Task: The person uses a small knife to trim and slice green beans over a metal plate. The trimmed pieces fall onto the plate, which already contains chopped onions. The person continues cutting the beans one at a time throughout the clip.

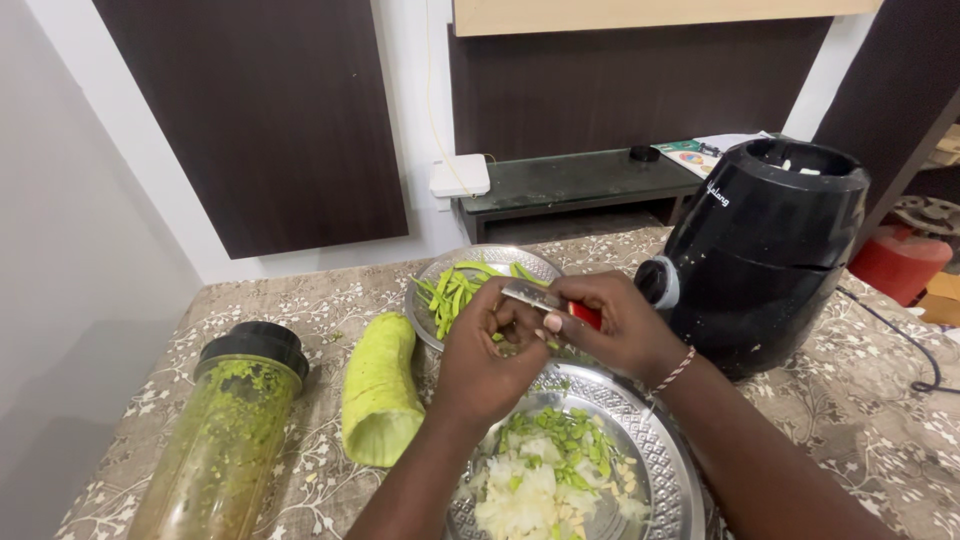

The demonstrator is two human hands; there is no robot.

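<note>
Patterned desk (pixel 860 420): two steel plates, one blender jar (pixel 225 430), one gourd (pixel 380 390). Right hand (pixel 620 325) grips a red-handled knife (pixel 545 300); left hand (pixel 485 360) is closed, contents hidden.

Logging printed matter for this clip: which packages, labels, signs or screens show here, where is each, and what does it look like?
Label on blender base: small white lettering on the black rounded body, right of the hands, upper left face.
Printed sheet or booklet: lies flat on the dark shelf behind the blender; white with green, red and blue patches; too small to tell more.
No screens or signs in view.
</note>
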